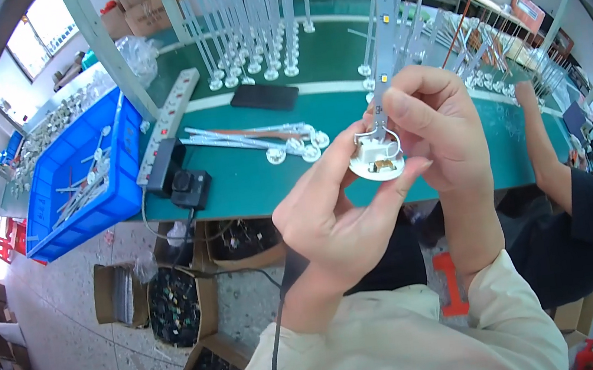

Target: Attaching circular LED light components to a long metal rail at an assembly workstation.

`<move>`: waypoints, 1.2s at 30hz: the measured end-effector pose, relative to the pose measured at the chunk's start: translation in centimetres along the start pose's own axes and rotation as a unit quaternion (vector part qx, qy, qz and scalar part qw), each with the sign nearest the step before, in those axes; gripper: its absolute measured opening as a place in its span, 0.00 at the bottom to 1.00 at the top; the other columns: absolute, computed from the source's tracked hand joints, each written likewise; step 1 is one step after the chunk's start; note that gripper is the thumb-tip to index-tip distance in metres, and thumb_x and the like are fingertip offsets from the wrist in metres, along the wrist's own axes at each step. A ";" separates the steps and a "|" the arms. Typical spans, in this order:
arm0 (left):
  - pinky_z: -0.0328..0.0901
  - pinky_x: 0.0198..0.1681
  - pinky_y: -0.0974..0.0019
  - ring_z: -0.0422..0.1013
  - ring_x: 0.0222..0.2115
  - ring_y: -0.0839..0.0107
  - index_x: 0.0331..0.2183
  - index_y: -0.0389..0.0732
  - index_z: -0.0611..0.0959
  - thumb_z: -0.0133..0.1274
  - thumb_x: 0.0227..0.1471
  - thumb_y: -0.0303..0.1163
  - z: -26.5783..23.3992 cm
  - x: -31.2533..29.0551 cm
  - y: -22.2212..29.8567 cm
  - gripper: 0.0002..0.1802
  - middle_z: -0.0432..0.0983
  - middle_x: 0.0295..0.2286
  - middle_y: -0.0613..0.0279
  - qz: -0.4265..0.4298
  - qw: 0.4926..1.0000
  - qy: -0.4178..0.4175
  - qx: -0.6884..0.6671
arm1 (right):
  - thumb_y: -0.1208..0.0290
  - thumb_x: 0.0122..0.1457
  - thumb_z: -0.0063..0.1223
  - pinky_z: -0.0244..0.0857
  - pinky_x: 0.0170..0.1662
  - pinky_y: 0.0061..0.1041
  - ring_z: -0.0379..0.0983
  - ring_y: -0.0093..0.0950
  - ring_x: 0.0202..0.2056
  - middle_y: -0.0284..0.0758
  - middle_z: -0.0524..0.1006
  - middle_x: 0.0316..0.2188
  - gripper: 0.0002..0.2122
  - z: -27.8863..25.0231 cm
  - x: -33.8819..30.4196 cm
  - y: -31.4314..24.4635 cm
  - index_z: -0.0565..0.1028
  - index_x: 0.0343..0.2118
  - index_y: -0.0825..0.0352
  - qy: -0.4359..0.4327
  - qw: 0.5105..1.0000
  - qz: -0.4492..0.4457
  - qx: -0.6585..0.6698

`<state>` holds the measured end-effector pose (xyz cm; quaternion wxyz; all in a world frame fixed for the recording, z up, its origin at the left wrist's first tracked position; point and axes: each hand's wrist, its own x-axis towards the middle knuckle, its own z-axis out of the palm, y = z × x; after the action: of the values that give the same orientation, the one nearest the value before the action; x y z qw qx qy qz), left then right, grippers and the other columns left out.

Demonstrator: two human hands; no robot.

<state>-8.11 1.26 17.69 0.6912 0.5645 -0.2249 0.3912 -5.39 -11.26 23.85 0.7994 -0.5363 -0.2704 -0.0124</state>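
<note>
Between my two hands is an LED light strip (pixel 383 54), a narrow pale bar dotted with small yellow chips, standing almost upright. At its lower end sits a round white base (pixel 376 167) with a small circuit board and white wires looping out to the strip. My left hand (pixel 334 214) is closed on the base, thumb and fingers at its edges. My right hand (pixel 446 128) pinches the strip's lower end between thumb and curled fingers, just above the wires. Several similar strips with round bases (pixel 253 138) lie on the green table (pixel 237 185) beyond my left hand.
A power strip (pixel 165 127) with black adapters (pixel 190 188) lies left, beside a blue bin (pixel 87 190) of parts. Many strips (pixel 248 42) stand upright behind a black phone (pixel 265 97). Cardboard boxes (pixel 177 305) sit on the floor. A co-worker (pixel 576 200) works at right.
</note>
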 end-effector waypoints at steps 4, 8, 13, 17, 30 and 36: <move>0.73 0.40 0.68 0.78 0.35 0.71 0.44 0.24 0.80 0.73 0.37 0.21 0.6 1.5 2.2 0.30 0.81 0.35 0.52 0.018 1.000 0.007 -0.006 | 0.76 0.60 0.57 0.71 0.32 0.19 0.77 0.21 0.28 0.37 0.80 0.27 0.04 1.6 0.5 -1.6 0.77 0.30 0.71 -0.017 0.998 -0.052 -0.001; 0.74 0.35 0.71 0.79 0.32 0.74 0.41 0.23 0.81 0.74 0.36 0.23 0.9 2.1 3.2 0.28 0.82 0.32 0.54 0.050 0.998 0.038 -0.017 | 0.76 0.61 0.56 0.72 0.30 0.18 0.77 0.21 0.26 0.37 0.80 0.26 0.05 2.4 0.7 -2.6 0.77 0.30 0.71 -0.010 0.999 -0.054 0.002; 0.72 0.46 0.65 0.77 0.39 0.68 0.48 0.26 0.78 0.73 0.38 0.21 0.1 1.8 4.1 0.34 0.80 0.40 0.51 0.043 0.999 -0.003 0.017 | 0.75 0.61 0.56 0.72 0.30 0.19 0.78 0.22 0.26 0.37 0.80 0.25 0.05 2.9 0.8 -3.0 0.77 0.30 0.72 -0.014 0.999 -0.051 0.001; 0.72 0.46 0.65 0.77 0.39 0.69 0.48 0.25 0.77 0.73 0.37 0.22 -0.2 1.9 4.0 0.34 0.80 0.40 0.50 0.063 0.998 -0.002 0.020 | 0.75 0.57 0.63 0.66 0.29 0.18 0.73 0.18 0.25 0.33 0.79 0.25 0.06 3.2 0.7 -3.0 0.81 0.32 0.73 -0.013 0.999 -0.041 0.002; 0.72 0.46 0.65 0.76 0.41 0.67 0.49 0.27 0.76 0.76 0.30 0.23 -0.6 2.2 1.8 0.41 0.79 0.41 0.49 0.061 0.995 -0.073 -0.010 | 0.80 0.57 0.58 0.64 0.27 0.14 0.76 0.20 0.26 0.38 0.80 0.27 0.03 2.9 0.0 -3.1 0.76 0.32 0.73 0.070 0.974 -0.113 -0.182; 0.71 0.43 0.66 0.77 0.39 0.64 0.46 0.30 0.79 0.71 0.42 0.35 -4.4 -1.7 -5.7 0.31 0.80 0.39 0.53 -0.021 0.994 -0.091 0.065 | 0.85 0.53 0.62 0.72 0.39 0.19 0.78 0.22 0.31 0.40 0.81 0.31 0.06 -7.0 -6.3 0.1 0.78 0.34 0.76 0.246 0.892 -0.273 -0.263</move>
<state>-5.13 4.63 11.82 0.6378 0.6462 -0.2485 0.3375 -7.80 -19.00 18.98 0.6356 -0.6119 -0.1879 -0.4316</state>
